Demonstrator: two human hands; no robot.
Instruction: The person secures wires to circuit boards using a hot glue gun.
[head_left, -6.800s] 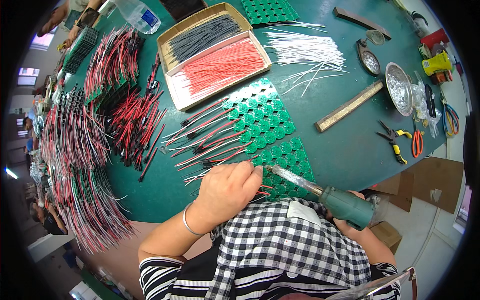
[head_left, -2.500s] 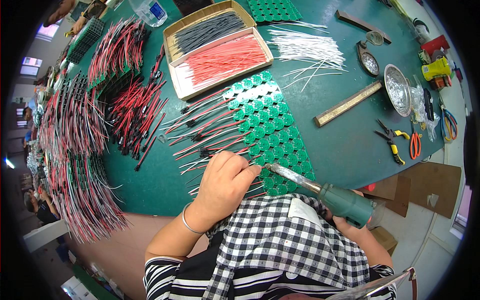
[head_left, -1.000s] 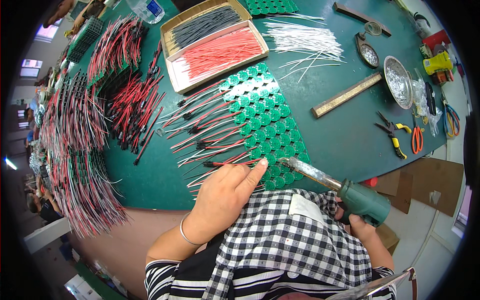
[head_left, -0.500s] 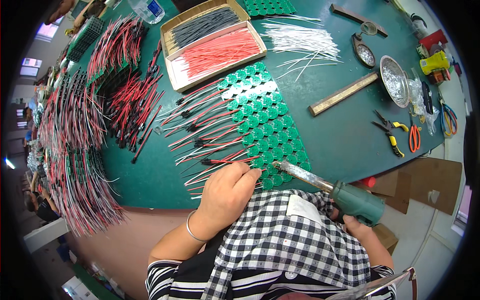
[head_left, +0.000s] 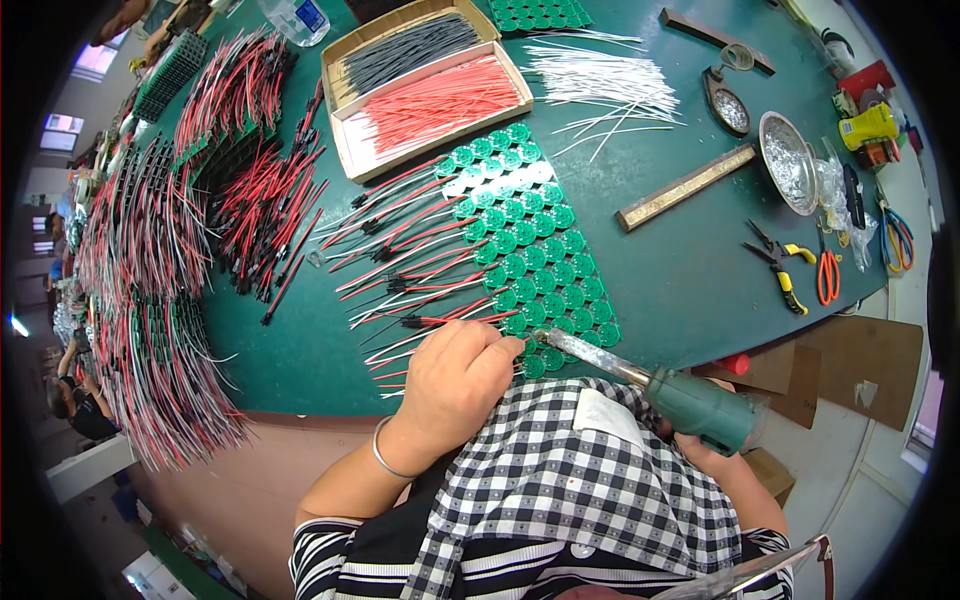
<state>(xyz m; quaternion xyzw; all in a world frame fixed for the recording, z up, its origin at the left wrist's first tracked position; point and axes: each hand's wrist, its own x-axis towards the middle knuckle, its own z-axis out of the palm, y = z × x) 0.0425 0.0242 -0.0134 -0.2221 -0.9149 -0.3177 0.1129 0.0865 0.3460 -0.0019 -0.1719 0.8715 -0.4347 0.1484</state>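
At the far left of the green counter (head_left: 680, 290), thick bundles of red, white and black wires (head_left: 150, 260) fanned out over stacked green boards. Next to them lay a loose heap of red leads (head_left: 262, 215) with black ends, and above it, near the far edge, a clear plastic bottle (head_left: 297, 20) with a blue label. A shallow cardboard box (head_left: 364, 150) came next, holding dark strips (head_left: 410, 52) in its far part and red strips (head_left: 440, 103) in its near part. Below the box, a row of red and white leads with black ends (head_left: 405, 257) ran up to the left edge of a green panel of round circuit boards (head_left: 535, 240), which lay flat on the counter just beyond the checked apron (head_left: 560, 470). The left hand (head_left: 455, 372) was closed at the panel's lower left edge, fingers curled and thumb against forefinger; whether a lead was pinched there could not be told. Just right of those fingertips was the tip of a green-handled soldering iron (head_left: 695, 405), over the panel's lower rows. White strips (head_left: 605, 85) lay spread right of the box. The right hand (head_left: 705, 455), partly hidden, gripped the iron's handle from below. Farther right came a narrow bar (head_left: 685, 188), yellow-handled pliers (head_left: 780, 265), a metal bowl (head_left: 787, 165) and an orange-handled tool (head_left: 828, 277).
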